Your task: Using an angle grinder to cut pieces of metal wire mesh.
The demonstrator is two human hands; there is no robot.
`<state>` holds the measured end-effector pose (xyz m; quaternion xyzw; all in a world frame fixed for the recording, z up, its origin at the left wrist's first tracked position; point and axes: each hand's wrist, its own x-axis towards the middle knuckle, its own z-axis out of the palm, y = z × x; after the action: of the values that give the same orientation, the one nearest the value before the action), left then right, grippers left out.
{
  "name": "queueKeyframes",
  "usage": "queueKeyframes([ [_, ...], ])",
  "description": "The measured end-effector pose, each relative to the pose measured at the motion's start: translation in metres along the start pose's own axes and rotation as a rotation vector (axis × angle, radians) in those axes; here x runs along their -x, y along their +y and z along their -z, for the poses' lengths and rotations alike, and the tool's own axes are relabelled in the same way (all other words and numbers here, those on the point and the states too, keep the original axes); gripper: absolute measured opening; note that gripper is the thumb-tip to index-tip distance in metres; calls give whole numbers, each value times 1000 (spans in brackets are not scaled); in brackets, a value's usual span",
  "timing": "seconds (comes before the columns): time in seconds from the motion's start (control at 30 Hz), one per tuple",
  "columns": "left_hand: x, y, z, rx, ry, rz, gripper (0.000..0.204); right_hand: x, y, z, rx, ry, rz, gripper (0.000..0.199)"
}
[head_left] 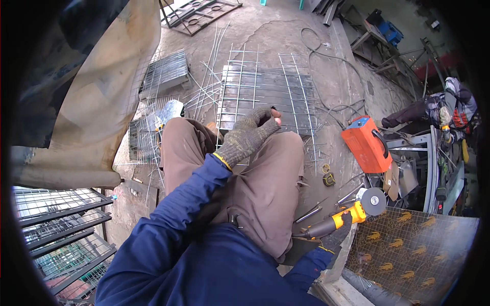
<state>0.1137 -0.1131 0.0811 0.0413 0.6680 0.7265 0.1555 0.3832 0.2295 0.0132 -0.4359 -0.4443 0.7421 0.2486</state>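
Observation:
My left hand [247, 135], in a grey knit glove with bare fingertips, is above my knees. Its fingers are curled toward the thumb, and what they hold, if anything, is too small to make out. My right hand [334, 238], also gloved, grips a yellow angle grinder [344, 217] low at my right side. The grinder's round disc [373, 201] points away to the right. Beyond my knees, thin metal rods crossed into grids [239, 84] lie on a dark flat plate [270, 84]. A second narrow rod grid [293, 86] lies to its right.
Loose rods [206, 84] and stacked grid panels [166, 74] lie left of the plate. An orange machine box [366, 144] with a cable stands at right, near a tape measure [328, 178]. Another person [454, 109] works at far right. A patterned sheet [408, 250] lies lower right.

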Motion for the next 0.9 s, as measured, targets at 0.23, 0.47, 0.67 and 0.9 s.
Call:
queueKeyframes([
  [0.23, -77, -45, -26, -669, -356, -42, 49, 6, 6, -4, 50, -56, -52, 42],
  [0.47, -138, -44, -76, -1213, -423, 7, 45, 14, 1, 1, 50, -101, -77, 43],
  [0.67, -140, -53, -85, -1233, -366, -48, 37, -14, 33, 15, 153, -271, -111, 48],
  [0.9, -148, -64, -91, -1275, -298, -125, 31, -20, 36, 20, 205, -273, -74, 50],
])
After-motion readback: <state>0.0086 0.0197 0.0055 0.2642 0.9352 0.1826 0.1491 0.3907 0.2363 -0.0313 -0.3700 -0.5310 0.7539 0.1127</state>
